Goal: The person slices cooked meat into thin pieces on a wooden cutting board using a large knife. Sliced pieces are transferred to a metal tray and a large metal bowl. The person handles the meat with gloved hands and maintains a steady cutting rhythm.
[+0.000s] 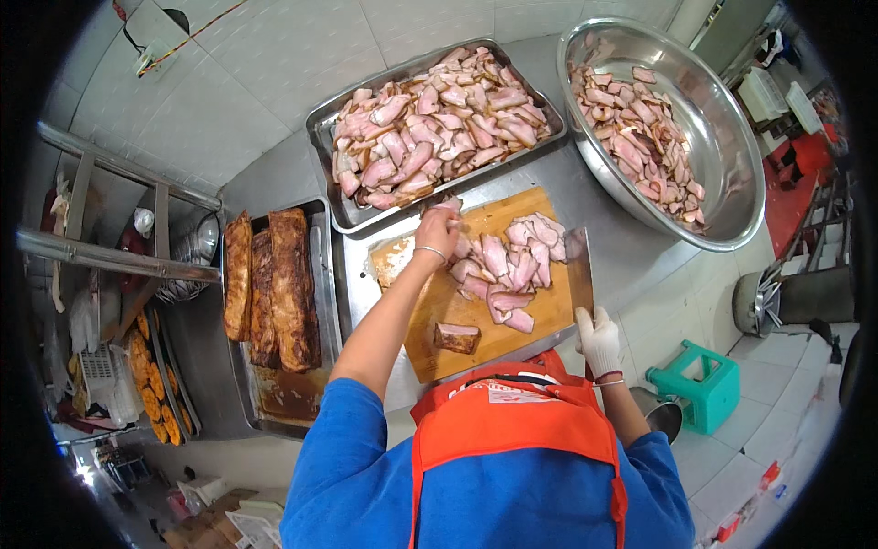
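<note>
My bare left hand [437, 233], with a bangle at the wrist, is at the front rim of a metal tray [363, 221] heaped with sliced cooked meat [439, 130]. A meat slice [449, 204] shows at its fingertips, over the rim. My white-gloved right hand [598, 340] grips a cleaver [580, 271], whose blade stands at the right edge of a wooden cutting board [425, 367]. Loose meat slices [511, 267] lie spread on the board. Closer to me sits a short uncut meat chunk [457, 338] with a browned skin.
Left of the board, a second metal tray [281, 405] holds browned meat slabs [295, 288]. A large steel basin [727, 171] with more slices stands at the back right. A metal rail [123, 261] borders the left side. On the floor is a green plastic stool [699, 388].
</note>
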`<state>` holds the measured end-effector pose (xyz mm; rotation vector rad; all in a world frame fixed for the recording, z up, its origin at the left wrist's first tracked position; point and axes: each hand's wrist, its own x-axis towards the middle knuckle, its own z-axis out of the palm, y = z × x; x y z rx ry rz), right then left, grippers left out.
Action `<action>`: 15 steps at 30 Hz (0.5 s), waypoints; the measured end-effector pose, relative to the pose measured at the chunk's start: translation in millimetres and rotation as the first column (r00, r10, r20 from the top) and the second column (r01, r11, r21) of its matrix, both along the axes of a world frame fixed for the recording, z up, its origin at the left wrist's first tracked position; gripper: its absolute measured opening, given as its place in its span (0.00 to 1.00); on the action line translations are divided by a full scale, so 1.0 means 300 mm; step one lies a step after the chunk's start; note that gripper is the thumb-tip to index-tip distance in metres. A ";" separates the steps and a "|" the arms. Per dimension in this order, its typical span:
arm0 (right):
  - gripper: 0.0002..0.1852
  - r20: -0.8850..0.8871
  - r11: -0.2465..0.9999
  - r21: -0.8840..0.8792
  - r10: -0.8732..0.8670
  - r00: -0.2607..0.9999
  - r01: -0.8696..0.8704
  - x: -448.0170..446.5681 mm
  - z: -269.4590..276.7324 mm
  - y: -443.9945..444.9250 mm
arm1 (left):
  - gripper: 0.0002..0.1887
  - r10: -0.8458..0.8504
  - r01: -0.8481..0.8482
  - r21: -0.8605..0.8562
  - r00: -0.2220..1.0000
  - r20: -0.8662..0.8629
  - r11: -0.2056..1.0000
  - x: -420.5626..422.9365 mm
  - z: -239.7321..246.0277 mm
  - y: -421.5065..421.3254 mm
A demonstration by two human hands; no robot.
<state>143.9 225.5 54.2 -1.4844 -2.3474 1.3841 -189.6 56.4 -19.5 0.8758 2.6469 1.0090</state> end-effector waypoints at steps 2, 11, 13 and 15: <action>0.19 -0.055 0.999 -0.015 -0.035 0.998 0.034 0.002 -0.008 -0.002 | 0.12 -0.057 0.035 -0.238 0.995 -0.086 0.971 -0.018 0.114 0.020; 0.21 0.075 1.000 0.010 0.002 0.997 -0.003 0.006 -0.035 0.011 | 0.09 -0.121 -0.001 -0.497 0.970 -0.213 0.868 -0.141 -0.019 0.042; 0.22 0.077 1.000 0.017 -0.001 0.997 0.000 0.008 -0.040 0.008 | 0.11 -0.084 0.066 -0.382 0.996 -0.029 0.922 -0.143 0.039 0.029; 0.22 0.067 1.000 -0.001 0.010 0.998 -0.010 0.000 -0.021 0.005 | 0.12 -0.059 0.055 -0.183 0.998 -0.016 0.982 -0.211 0.055 -0.001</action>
